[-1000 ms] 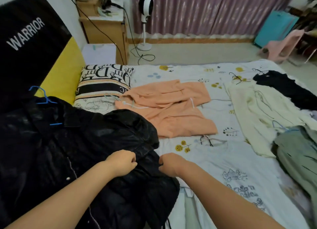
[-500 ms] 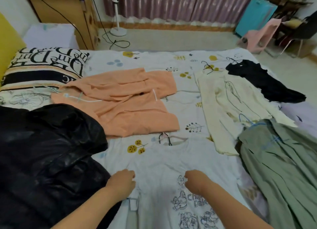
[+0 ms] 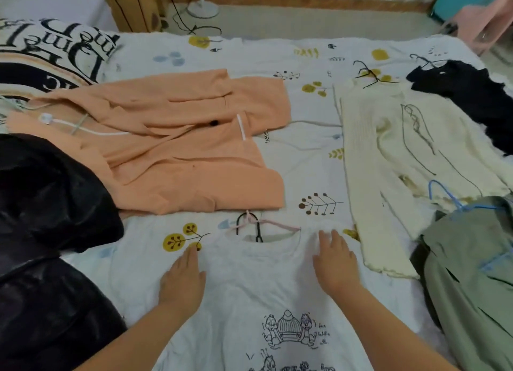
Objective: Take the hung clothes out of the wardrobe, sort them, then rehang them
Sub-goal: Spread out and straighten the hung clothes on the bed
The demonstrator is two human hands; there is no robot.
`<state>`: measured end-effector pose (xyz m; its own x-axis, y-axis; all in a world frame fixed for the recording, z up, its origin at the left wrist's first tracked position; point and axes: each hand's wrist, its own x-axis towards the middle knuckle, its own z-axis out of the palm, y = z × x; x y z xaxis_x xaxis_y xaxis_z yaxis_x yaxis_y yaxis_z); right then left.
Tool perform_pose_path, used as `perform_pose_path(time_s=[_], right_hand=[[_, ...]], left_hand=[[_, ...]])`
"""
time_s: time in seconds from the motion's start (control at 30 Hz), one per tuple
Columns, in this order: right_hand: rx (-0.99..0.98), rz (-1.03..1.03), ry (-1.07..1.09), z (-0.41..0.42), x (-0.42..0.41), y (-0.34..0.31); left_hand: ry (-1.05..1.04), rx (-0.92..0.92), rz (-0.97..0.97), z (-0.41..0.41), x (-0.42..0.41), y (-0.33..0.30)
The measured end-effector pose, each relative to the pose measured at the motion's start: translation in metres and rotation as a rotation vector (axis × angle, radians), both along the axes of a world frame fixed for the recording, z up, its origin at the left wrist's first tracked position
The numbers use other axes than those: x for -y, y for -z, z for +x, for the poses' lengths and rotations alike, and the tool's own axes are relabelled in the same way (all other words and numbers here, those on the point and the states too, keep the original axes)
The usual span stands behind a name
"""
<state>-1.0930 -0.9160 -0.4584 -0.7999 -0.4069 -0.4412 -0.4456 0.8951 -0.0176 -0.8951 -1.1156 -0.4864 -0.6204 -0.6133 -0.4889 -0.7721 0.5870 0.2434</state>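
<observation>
Both hands lie flat and released on the white cartoon T-shirt at the bed's near edge — left hand and right hand either side of the neckline, likely smoothing it; pink hanger sits inside the collar for rehanging.

White cartoon-print T-shirt lies flat, hanger at its neckline.

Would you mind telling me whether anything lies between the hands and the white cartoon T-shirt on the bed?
Nothing visible does. The left hand and right hand both rest flat and open on the white T-shirt, either side of its neckline, just below its hanger.
</observation>
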Motion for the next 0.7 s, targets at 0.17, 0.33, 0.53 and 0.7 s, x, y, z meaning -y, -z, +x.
perform_pose_path(time_s=[0.17,0.33,0.53,0.7], right_hand=[[-0.020,0.017,-0.058,-0.022,0.006,0.022],[-0.105,0.103,-0.104,-0.009,0.005,0.020],[-0.021,-0.015,0.082,0.018,-0.015,-0.021],[-0.022,-0.095,0.119,0.056,-0.036,-0.070]], left_hand=[[-0.036,0.069,-0.209,-0.014,0.000,0.017],[0.016,-0.147,-0.229,0.000,0.001,0.017],[0.046,-0.149,0.008,0.024,-0.009,-0.010],[0.129,-0.153,-0.040,0.047,-0.013,-0.041]])
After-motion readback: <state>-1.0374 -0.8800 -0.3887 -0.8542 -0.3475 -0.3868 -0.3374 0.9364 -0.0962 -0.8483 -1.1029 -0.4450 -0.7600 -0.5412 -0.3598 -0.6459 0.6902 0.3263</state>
